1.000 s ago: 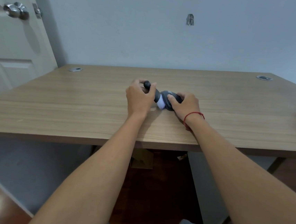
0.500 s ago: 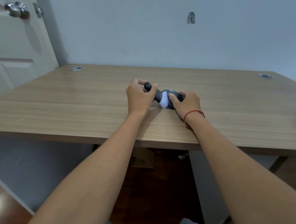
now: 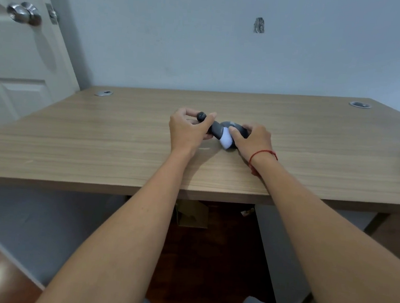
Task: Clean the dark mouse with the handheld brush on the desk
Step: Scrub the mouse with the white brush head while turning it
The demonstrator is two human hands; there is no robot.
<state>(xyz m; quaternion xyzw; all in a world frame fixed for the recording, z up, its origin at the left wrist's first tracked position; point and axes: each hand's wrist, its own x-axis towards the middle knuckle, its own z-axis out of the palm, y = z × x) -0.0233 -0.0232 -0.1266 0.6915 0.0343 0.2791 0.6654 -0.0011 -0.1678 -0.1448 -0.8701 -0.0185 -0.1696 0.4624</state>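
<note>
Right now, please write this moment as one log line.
step: brushing | left hand: holds brush | right hand: steadies mouse on desk | white bristles on mouse side

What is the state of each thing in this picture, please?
brush: held in left hand, white bristles against the mouse
mouse: on the desk, steadied by right hand
door: whether shut or ajar cannot be told
red string: around the right wrist
</note>
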